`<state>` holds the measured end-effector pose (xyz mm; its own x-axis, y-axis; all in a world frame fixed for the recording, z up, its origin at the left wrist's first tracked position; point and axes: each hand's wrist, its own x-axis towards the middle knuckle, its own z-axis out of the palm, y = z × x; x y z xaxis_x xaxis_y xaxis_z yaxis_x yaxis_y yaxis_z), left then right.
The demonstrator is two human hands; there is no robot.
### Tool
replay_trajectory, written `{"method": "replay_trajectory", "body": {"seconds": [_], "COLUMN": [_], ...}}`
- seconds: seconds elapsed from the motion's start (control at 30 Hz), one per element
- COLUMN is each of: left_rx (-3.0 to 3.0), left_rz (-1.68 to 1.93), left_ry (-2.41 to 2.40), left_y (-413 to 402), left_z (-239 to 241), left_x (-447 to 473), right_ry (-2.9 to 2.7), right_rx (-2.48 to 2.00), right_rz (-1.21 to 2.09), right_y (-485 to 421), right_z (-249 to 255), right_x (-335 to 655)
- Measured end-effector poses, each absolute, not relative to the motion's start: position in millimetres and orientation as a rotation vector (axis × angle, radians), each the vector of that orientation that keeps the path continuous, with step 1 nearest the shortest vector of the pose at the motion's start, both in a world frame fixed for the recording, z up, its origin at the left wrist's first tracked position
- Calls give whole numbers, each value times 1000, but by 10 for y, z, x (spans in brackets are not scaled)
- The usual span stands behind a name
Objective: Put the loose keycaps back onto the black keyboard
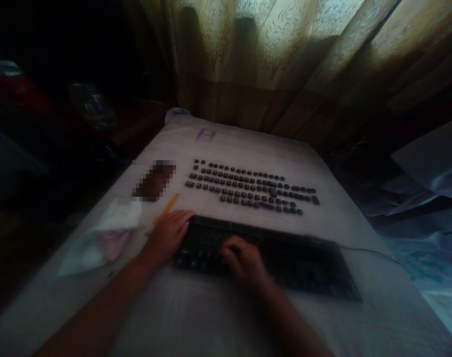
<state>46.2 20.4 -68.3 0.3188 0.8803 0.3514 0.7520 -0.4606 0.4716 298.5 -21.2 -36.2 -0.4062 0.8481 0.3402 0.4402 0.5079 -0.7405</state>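
A black keyboard (285, 263) lies across a white cloth-covered surface (233, 144). My left hand (168, 233) rests at the keyboard's left end, fingers stretched along its top corner. On the keyboard's left half sits my right hand (243, 260) with its fingers curled down onto the board; whether they hold anything is hidden. Beyond the keyboard, several loose dark keycaps (248, 187) are laid out in rows on the cloth. A yellow pencil-like stick (167, 208) lies just beyond my left hand.
A crumpled white and pink cloth or bag (103, 235) lies at the left. A pixelated dark object (155, 179) sits behind it. Patterned curtains (285, 44) hang at the back. The keyboard's cable (367, 250) runs right. Pale sheets (430, 158) lie at right.
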Motion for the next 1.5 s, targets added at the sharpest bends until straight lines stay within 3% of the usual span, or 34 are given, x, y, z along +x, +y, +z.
{"method": "replay_trajectory", "body": {"seconds": [0.3,0.7,1.2,1.5], "left_rx": [2378,2402,2427,2426], "left_rz": [835,830,820,808], "left_ry": [1497,1482,1490,1495], "left_y": [210,207,203,193], "left_z": [-691,-691,-714,-705], "left_x": [451,454,456,458], "right_ry": [-2118,-2412,-1986,-2338], "right_rx": [-999,-974,-1115,-1102], "right_rz": [732,409,650,614], "right_y": [-173,-101,-199,-108], "right_z": [-315,-281,-362,-271], "right_x": [2962,2810,2910,2847]}}
